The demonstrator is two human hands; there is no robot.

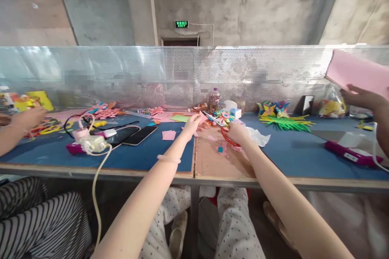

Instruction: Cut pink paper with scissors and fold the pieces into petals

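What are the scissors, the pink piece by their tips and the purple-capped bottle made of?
Scissors: the blades look like metal, silvery and shiny; the handles are probably smooth plastic, bright orange-red.
Pink piece: seems matte paper or thin card, being flat and thin.
Bottle: likely glossy plastic, partly see-through; glass is possible.

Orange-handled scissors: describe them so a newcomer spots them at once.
Find the brown panel between the worktable's blue surfaces, then the wearer's right hand above it. The orange-handled scissors are in that hand, blades pointing toward the pink paper in the left hand. Silver blades set them apart from the paper scraps nearby.
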